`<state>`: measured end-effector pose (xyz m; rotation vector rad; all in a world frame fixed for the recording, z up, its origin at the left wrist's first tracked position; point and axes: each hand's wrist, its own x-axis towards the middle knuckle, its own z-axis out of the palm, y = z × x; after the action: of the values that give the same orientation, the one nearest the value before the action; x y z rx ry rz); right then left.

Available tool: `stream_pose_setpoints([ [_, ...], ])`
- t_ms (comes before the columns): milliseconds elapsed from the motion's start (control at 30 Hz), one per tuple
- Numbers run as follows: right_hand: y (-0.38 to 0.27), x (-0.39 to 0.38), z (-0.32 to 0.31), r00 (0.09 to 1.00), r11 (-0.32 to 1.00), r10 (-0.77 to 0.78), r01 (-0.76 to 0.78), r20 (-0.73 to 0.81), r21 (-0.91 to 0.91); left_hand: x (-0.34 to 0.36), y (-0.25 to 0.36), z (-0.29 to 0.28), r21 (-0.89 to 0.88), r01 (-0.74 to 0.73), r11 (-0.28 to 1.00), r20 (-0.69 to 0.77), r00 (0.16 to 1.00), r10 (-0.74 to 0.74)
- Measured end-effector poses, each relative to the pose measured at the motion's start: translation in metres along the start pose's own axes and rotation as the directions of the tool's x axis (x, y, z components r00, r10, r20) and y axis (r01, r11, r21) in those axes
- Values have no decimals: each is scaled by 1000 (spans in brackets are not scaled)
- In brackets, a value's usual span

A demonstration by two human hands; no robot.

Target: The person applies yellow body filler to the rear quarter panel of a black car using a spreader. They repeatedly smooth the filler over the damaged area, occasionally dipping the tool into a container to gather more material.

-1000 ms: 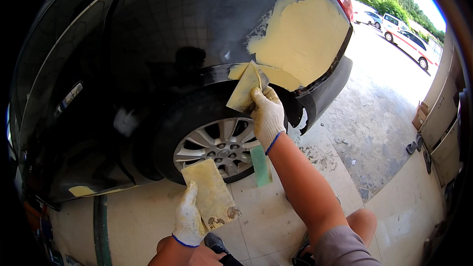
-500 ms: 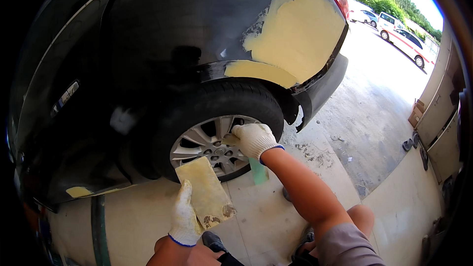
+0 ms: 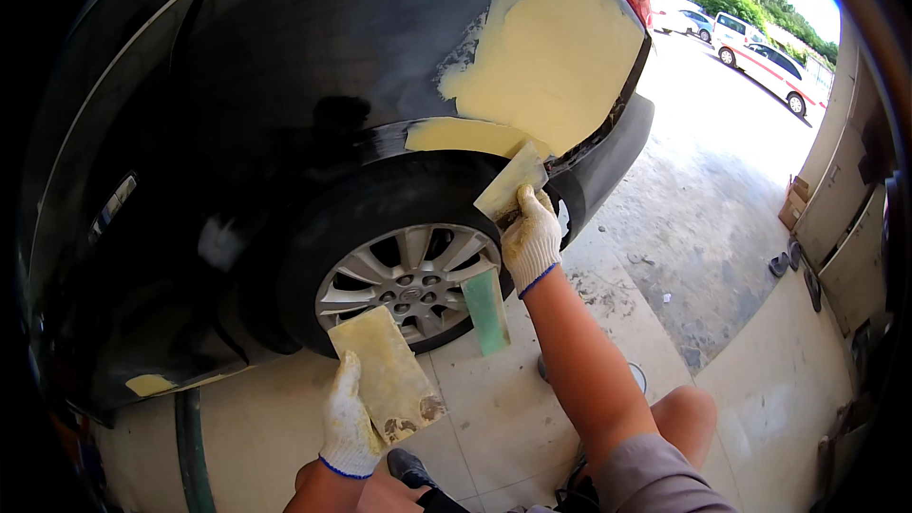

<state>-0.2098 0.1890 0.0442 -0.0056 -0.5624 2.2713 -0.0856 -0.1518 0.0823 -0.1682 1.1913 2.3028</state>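
My left hand (image 3: 350,423), in a white knit glove, grips a flat putty-smeared rectangular board (image 3: 388,370) low in front of the wheel (image 3: 456,252). Its lower corner carries dark brown stains. My gloved right hand (image 3: 532,242) holds a thin rectangular putty spreader (image 3: 511,185) up at the rear edge of the wheel arch. The spreader's upper edge overlaps the lower end of the pale yellow filler (image 3: 560,66) on the black car's rear panel (image 3: 323,28); whether it touches cannot be seen. A strip of filler follows the arch.
A green rectangular piece (image 3: 486,313) stands beside the tyre. The loose-looking bumper (image 3: 613,157) juts out behind the arch. Shoes (image 3: 787,256) and a cardboard box (image 3: 794,203) lie by the right-hand cabinets. A round container's rim (image 3: 637,378) shows behind my right forearm.
My right hand has risen from in front of the wheel to the arch's rear edge, and the spreader now shows fully. My left hand and the board have barely moved. The view has shifted slightly.
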Motion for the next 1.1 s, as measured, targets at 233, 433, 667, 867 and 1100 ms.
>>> stream_pose_setpoints([
  [233, -10, 31, -26, 981, 999, 8, -2, -193, 35, 3, -3, -5, -2, -4, 1000, 11, 1000, 4],
  [433, -11, 41, -26, 973, 998, 41, -30, -226, 52, 6, -5, -9, -3, -9, 1000, 16, 1000, 9],
  [667, -13, 46, -25, 940, 997, 69, -55, -335, 50, 4, -7, 1, 9, 0, 1000, -16, 1000, 0],
  [867, -14, 43, -22, 950, 998, 66, -58, -305, 33, 6, -6, -1, 16, 11, 1000, -9, 1000, -11],
  [1100, -13, 44, -25, 962, 997, 70, -64, -265, 32, 6, -8, -2, 15, 9, 1000, -3, 1000, -9],
])
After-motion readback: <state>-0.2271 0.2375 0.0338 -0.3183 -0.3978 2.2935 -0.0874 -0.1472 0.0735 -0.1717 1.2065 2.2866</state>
